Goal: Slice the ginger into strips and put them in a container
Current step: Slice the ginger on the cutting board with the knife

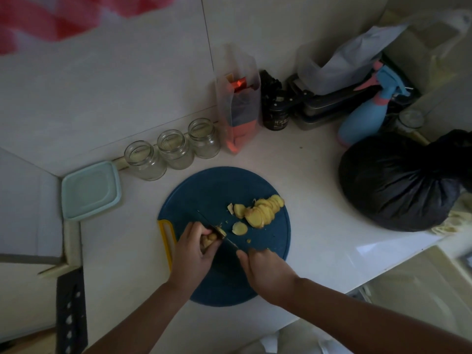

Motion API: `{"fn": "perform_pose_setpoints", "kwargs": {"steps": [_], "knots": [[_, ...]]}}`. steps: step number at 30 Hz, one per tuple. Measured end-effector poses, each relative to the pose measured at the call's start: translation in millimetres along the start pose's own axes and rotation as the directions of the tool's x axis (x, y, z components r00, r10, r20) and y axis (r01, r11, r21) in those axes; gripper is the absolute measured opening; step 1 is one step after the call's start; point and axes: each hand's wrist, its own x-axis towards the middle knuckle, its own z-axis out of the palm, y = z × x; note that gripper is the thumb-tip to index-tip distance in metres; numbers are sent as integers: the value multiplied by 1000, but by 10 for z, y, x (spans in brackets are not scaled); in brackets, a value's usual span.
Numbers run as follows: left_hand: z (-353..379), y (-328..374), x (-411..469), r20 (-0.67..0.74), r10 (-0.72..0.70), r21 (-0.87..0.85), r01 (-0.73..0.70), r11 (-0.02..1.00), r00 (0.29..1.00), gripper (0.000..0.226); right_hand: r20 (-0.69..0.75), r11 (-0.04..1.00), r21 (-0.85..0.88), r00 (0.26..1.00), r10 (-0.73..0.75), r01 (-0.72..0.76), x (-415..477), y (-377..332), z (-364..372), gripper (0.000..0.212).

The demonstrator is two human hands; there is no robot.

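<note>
This is a home kitchen. A white counter (pixel 319 205) runs into a corner of pale wall tiles (pixel 127 85). Three glass jars (pixel 171 149) line the wall beside a lidded plastic box (pixel 89 190). Ginger (pixel 260 210) lies sliced on a round blue chopping board (pixel 204 190). A spray bottle (pixel 362 121) and a tied black bag (pixel 398 185) crowd the right side.

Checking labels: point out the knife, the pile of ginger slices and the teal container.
knife (pixel 231 243), head view, on the blade
pile of ginger slices (pixel 260 211), head view, its middle
teal container (pixel 90 190), head view, top centre
</note>
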Motion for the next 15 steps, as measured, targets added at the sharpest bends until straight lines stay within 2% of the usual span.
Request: {"fn": "perform_pose_setpoints", "kwargs": {"steps": [8,11,15], "knots": [[24,-48,-10,8,28,-7,-28,1000,1000,42,26,1000,-9,999,18,-18,206,-65,7,46],[35,-53,-38,17,-15,-21,16,1000,1000,37,38,999,-5,999,37,-37,309,-141,8,47],[10,-63,-57,23,-30,-66,31,997,999,39,-15,999,-2,999,35,-35,370,-175,17,45]]}}
